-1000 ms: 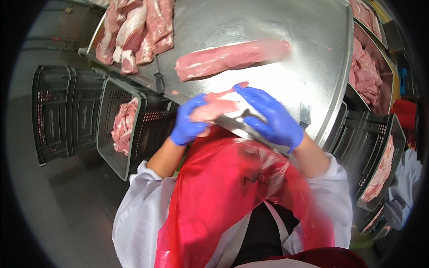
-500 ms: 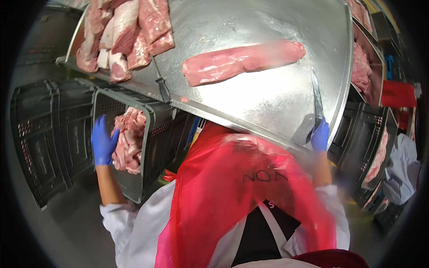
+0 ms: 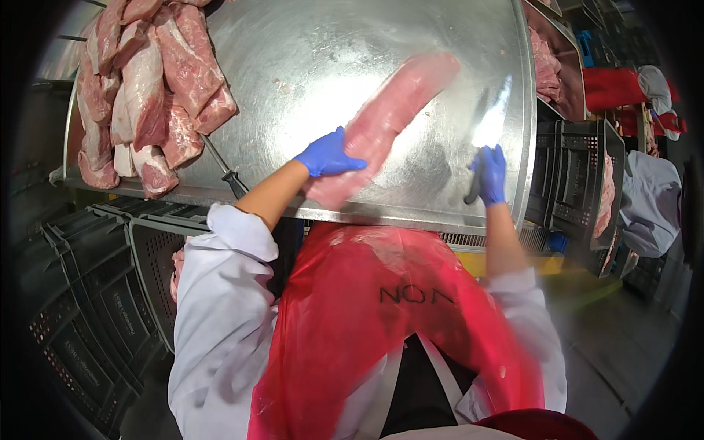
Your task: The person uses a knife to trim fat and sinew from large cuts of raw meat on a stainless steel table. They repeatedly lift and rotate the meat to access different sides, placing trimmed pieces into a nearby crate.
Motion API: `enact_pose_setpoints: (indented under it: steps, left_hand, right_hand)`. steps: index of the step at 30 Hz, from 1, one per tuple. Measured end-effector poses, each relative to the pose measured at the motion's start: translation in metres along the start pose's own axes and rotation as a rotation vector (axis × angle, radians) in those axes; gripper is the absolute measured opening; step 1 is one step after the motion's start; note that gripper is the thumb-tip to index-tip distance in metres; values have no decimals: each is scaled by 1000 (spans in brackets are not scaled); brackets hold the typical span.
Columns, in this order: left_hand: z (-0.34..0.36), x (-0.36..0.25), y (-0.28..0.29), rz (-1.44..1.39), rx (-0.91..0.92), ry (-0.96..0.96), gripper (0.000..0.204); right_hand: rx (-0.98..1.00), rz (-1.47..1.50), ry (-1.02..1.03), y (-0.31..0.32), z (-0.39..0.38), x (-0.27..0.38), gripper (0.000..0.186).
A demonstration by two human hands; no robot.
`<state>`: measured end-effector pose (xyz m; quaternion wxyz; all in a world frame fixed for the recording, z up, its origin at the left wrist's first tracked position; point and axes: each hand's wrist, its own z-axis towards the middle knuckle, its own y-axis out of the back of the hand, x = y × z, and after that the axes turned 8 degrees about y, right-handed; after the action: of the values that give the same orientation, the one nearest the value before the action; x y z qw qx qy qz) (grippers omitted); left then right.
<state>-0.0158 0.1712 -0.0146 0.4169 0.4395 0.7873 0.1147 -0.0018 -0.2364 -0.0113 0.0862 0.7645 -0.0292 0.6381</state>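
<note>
A long pink cut of raw meat (image 3: pixel 392 121) lies slanted on the steel table (image 3: pixel 330 66), blurred by motion. My left hand (image 3: pixel 328 155), in a blue glove, grips its near end. My right hand (image 3: pixel 489 174), also blue-gloved, is closed on the dark handle of a knife (image 3: pixel 493 121) whose blade points away from me and rests near the table's right edge. A red plastic apron (image 3: pixel 381 315) covers my front.
A pile of raw pork cuts (image 3: pixel 147 88) fills the table's far left. A sharpening steel (image 3: pixel 224 170) lies beside it. Black plastic crates (image 3: pixel 95 293) stand at lower left, one holding meat. More crates (image 3: pixel 579 176) and another person (image 3: pixel 649 198) are on the right.
My left hand came up from the crate at lower left and took hold of the long cut, which has swung from lying across the table to slanting toward me. The knife hand stayed at the right.
</note>
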Motion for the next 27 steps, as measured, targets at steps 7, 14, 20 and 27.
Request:
enact_pose_setpoints:
  steps: [7,14,20,27]
  left_hand:
    - [140,-81,4,-1198,-34,-34,48]
    - [231,-154,40,-1361,27,94,39]
    - [279,-189,44,-687,-43,121,28]
    - [267,-216,43,-411,8,-71,18]
  right_hand:
    - [57,14,-30,-90,87,-6,14]
    - [77,122,-37,-71,109,-40,12]
    - [140,273,-95,-62,116,-33,10]
    - [77,351,-129,-16,137,-30,15]
